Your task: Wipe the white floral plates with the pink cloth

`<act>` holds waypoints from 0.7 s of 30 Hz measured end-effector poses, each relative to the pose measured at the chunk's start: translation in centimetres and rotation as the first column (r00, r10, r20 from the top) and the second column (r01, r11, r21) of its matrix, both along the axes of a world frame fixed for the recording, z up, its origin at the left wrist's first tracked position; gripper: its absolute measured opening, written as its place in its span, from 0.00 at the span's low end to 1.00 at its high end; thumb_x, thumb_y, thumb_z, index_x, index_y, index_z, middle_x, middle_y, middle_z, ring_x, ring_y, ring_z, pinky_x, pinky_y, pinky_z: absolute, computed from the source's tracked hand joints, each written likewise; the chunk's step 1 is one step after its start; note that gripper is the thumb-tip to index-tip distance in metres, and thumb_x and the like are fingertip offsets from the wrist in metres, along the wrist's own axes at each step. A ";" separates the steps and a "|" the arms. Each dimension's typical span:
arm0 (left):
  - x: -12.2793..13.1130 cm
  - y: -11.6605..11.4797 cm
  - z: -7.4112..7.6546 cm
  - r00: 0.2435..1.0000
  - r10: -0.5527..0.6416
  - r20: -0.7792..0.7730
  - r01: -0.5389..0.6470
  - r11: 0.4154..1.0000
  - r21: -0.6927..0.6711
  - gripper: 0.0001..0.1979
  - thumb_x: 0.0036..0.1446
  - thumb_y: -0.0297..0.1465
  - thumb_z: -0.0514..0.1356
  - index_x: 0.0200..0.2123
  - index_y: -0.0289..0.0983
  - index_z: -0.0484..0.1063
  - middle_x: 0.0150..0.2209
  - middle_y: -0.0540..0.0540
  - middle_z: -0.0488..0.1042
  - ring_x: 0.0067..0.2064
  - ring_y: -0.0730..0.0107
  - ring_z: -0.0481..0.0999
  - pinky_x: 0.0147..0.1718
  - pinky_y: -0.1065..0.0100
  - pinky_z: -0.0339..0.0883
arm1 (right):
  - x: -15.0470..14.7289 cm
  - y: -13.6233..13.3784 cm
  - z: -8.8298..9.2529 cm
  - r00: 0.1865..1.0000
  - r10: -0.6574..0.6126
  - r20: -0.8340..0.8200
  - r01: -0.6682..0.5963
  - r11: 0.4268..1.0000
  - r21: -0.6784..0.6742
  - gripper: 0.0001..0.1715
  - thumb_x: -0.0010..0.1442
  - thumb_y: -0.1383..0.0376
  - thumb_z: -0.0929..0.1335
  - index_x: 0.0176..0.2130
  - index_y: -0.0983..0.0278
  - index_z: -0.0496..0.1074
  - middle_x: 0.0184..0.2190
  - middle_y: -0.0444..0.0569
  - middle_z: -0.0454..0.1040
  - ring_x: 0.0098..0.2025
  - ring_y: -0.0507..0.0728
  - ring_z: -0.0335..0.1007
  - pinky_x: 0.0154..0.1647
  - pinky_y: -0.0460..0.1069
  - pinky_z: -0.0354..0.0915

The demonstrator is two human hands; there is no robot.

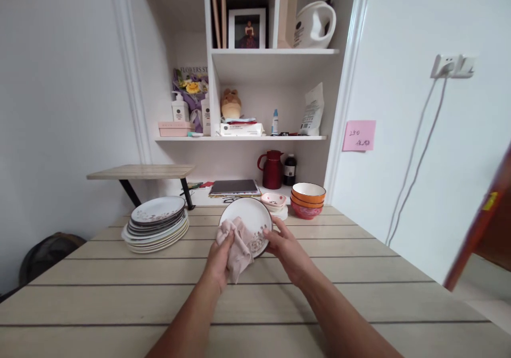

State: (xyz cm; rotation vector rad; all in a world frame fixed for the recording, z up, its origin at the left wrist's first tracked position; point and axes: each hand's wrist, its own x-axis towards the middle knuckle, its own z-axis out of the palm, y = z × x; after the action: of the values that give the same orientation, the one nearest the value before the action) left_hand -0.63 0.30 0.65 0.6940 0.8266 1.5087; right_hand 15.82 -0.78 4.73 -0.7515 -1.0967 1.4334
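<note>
My right hand (284,247) grips the lower right rim of a white plate with a dark edge (248,217), tilted up above the table. My left hand (220,257) is closed on a pale pink cloth (239,249) that lies against the plate's lower face. A stack of several similar plates (156,224) rests on the table to the left of my hands. Behind the held plate sit small pink-rimmed dishes (274,202) and a stack of orange bowls (308,199).
The wooden slat table (255,294) runs to a white shelf unit with a red jug (272,169), a dark bottle (289,170), a tablet (233,187) and boxes. A small side shelf (140,172) stands at left. A brown door edge (479,225) intrudes at right.
</note>
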 end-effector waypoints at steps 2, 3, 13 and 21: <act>0.1 0.0 0.0 1.000 0.001 -0.004 -0.001 1.000 0.003 0.30 0.44 0.42 0.71 0.50 0.36 0.73 0.42 0.37 0.80 0.43 0.55 0.81 0.41 0.60 0.75 | -1.3 -0.3 -0.6 1.000 -0.006 -0.017 0.006 1.000 0.019 0.40 0.46 0.61 0.74 0.58 0.58 0.64 0.43 0.51 0.79 0.42 0.62 0.75 0.43 0.56 0.70; 0.1 -0.1 0.1 1.000 -0.008 -0.010 0.008 1.000 0.005 0.30 0.44 0.42 0.71 0.50 0.36 0.73 0.42 0.37 0.80 0.43 0.54 0.81 0.42 0.60 0.75 | -1.8 -0.3 -1.0 0.998 -0.044 -0.035 0.045 0.999 0.022 0.42 0.45 0.62 0.74 0.59 0.58 0.63 0.46 0.52 0.78 0.45 0.63 0.74 0.44 0.57 0.70; 0.5 -0.7 0.1 0.985 -0.071 -0.156 0.077 0.996 0.034 0.30 0.42 0.42 0.72 0.48 0.34 0.75 0.46 0.35 0.79 0.46 0.52 0.79 0.44 0.61 0.73 | -1.0 2.0 -2.2 0.942 -0.335 0.030 0.331 0.939 0.097 0.36 0.51 0.52 0.71 0.57 0.61 0.66 0.52 0.53 0.74 0.52 0.64 0.70 0.51 0.57 0.66; 0.5 -1.0 0.2 0.963 -0.065 -0.263 0.070 0.997 0.011 0.32 0.41 0.42 0.72 0.49 0.35 0.74 0.46 0.36 0.79 0.42 0.55 0.80 0.40 0.62 0.73 | 2.7 1.7 0.3 0.947 -0.197 0.255 0.151 0.970 0.189 0.30 0.53 0.56 0.71 0.54 0.61 0.69 0.48 0.50 0.77 0.49 0.64 0.72 0.50 0.57 0.67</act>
State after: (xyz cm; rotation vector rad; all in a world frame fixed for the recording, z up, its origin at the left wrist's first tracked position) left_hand -0.14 -0.73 0.88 0.9425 0.9778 1.3824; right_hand 18.56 0.88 4.98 -0.9194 -1.3082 1.0944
